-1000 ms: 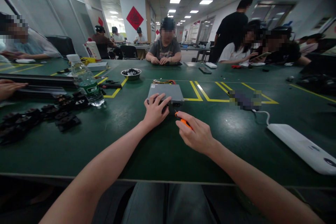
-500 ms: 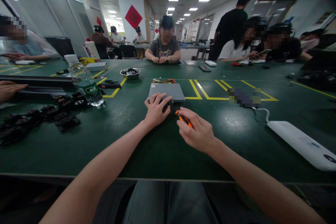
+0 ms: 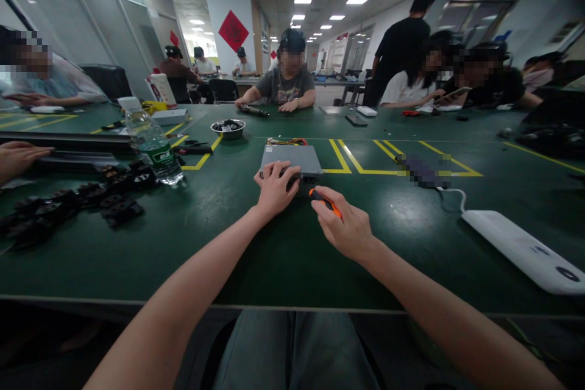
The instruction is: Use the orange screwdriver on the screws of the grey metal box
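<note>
A grey metal computer power supply lies flat on the green table, with coloured wires behind its far edge. My left hand grips its near left side, fingers over the top edge and thumb low at the front. Part of the front face is hidden under that hand. Just right of it, my right hand is closed around the orange and black handle of a screwdriver, which points toward the front of the power supply. The screwdriver's tip is too small and dark to make out.
A water bottle and black plastic parts are on the left. Beyond stands a metal bowl with small parts. At right lies a white power bank, cabled to a blurred device. Another person's hand reaches in at left.
My right hand has drawn slightly back and right with the screwdriver, away from the power supply. My left hand keeps its place. Across the table, a person's hand has moved outward with a dark object.
</note>
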### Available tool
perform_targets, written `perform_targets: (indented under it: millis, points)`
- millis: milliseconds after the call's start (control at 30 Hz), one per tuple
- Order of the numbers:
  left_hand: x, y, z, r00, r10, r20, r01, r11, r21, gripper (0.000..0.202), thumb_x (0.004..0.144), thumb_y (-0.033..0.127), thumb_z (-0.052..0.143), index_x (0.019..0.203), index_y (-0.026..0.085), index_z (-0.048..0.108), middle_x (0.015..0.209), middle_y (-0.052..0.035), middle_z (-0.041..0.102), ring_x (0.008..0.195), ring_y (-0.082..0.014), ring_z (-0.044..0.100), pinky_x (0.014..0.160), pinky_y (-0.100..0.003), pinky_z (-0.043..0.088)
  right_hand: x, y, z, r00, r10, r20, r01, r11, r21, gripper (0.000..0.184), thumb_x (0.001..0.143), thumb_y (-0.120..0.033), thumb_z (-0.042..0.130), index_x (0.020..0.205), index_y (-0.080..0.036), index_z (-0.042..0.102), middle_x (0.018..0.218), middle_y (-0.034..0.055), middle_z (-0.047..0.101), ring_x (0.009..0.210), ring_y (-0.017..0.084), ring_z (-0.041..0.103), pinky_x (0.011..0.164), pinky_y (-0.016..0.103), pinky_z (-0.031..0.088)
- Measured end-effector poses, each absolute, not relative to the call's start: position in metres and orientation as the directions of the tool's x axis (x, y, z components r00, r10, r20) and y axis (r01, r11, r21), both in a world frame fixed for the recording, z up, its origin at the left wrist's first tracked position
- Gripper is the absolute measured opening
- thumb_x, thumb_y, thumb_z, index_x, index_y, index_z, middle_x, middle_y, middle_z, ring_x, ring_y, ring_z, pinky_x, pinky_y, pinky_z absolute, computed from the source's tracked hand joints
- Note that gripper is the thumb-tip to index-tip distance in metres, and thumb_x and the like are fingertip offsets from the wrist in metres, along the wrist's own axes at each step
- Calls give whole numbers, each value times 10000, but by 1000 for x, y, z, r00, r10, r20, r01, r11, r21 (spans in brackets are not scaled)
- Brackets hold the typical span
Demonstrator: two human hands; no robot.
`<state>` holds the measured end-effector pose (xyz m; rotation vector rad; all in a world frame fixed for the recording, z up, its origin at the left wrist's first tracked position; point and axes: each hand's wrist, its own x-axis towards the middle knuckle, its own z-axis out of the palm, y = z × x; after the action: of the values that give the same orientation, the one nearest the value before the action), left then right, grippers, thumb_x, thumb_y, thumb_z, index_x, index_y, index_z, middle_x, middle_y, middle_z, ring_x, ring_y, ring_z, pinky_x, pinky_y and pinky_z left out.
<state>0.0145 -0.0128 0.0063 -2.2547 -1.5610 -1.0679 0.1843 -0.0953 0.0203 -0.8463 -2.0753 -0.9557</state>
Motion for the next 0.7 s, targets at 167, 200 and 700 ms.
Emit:
perform_targets:
  millis: [167,200,700]
  points:
    - [18,-10,6,168,742,649,875,-415,248,276,822,342,504,1095,342,545,1238,-35,484,1141,-280,339,863,-483,276,186,-94,22,-538,256,804,792,479,378,258,816,-135,491,1055,-228,479,996,66,604,814,123,605,640,199,446]
    - [18,-10,6,163,742,651,875,-413,251,272,820,340,508,1089,341,547,1238,-34,485,1140,-279,339,867,-484,273,186,-93,22,-521,255,815,802,473,364,252,815,-135,494,1049,-228,481,981,61,606,797,118,604,631,196,443]
    - [23,-9,4,132,713,688,868,-419,268,236,815,320,521,1046,331,566,1204,-24,515,1140,-265,358,914,-499,227,191,-90,19,-484,320,814,807,524,274,395,802,-144,515,1181,-234,450,1075,78,566,852,132,597,657,212,466]
